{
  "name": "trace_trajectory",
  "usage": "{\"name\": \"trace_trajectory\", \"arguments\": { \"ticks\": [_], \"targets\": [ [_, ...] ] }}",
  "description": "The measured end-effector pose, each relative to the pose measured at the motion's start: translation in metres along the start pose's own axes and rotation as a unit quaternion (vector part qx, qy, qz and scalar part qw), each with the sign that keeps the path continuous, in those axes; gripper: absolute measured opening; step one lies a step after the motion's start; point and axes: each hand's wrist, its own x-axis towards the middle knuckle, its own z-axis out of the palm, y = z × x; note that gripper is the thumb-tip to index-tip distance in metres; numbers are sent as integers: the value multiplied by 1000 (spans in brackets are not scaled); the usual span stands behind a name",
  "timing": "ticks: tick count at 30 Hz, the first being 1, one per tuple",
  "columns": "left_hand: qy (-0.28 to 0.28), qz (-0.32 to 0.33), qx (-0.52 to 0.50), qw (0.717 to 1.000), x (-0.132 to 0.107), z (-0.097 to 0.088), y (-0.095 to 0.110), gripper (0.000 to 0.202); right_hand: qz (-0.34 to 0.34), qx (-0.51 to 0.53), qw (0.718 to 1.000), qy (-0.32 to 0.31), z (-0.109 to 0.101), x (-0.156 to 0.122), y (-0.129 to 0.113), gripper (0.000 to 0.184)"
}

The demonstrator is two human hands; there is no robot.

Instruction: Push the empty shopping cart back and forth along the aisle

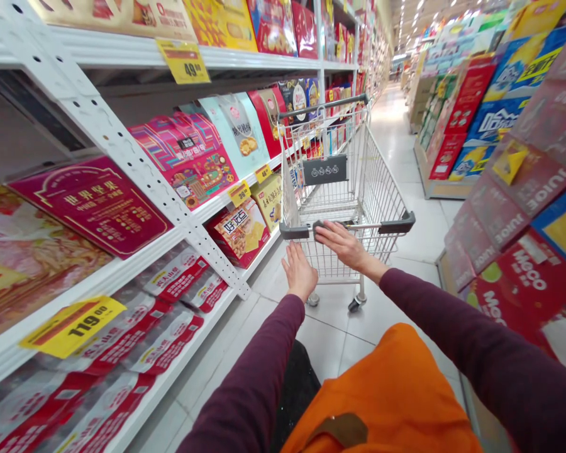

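A metal wire shopping cart [387,182] with a grey-ended handle stands ahead of me in the aisle. My right hand [343,244] lies against the middle of the handle [396,223], its fingers stretched out leftward over a dark grey grip piece. Just below the handle's left end is my left hand [299,272], with fingers raised and apart and nothing in it. Whether its fingertips touch the handle I cannot tell. A dark panel [325,170] with round symbols is fixed inside the cart.
White shelving [202,251] on the left carries boxed snacks, a pink gift box [186,157] and red-banded bottle packs [170,321]. Yellow price tags [75,324] hang from its edges. Stacked red Meco cartons [523,283] line the right side. The tiled aisle [396,126] runs forward.
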Motion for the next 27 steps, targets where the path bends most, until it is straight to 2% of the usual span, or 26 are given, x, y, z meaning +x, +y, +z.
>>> {"name": "trace_trajectory", "arguments": {
  "ticks": [2, 4, 7, 11, 14, 16, 18, 22, 27],
  "targets": [
    [3, 4, 2, 1000, -1, 1, 3, 82, 31, -2, 999, 35, -2, 12, -1, 42],
    [6, 7, 2, 1000, -2, 2, 3, 81, 40, -1, 998, 40, -1, 13, 0, 42],
    [34, 13, 5, 999, -1, -2, 1, 80, 59, -19, 997, 51, -8, -2, 10, 43],
    [92, 13, 16, 996, 14, -21, -4, 78, 150, -82, 980, 106, -39, -33, 41, 45],
    [84, 27, 41, 995, 29, -37, -4, 75, 196, -104, 968, 115, -53, -43, 50, 47],
    [58, 44, 66, 995, 38, -46, -3, 71, 198, -90, 971, 100, -48, -38, 42, 48],
    [43, 61, 89, 993, 45, -53, -2, 65, 178, -66, 979, 75, -34, -26, 29, 49],
    [47, 99, 115, 987, 49, -61, -5, 52, 170, -62, 981, 68, -14, -11, 18, 49],
    [58, 116, 126, 983, 33, -63, 0, 49, 189, -63, 976, 92, -32, -36, 35, 51]
  ]
}}
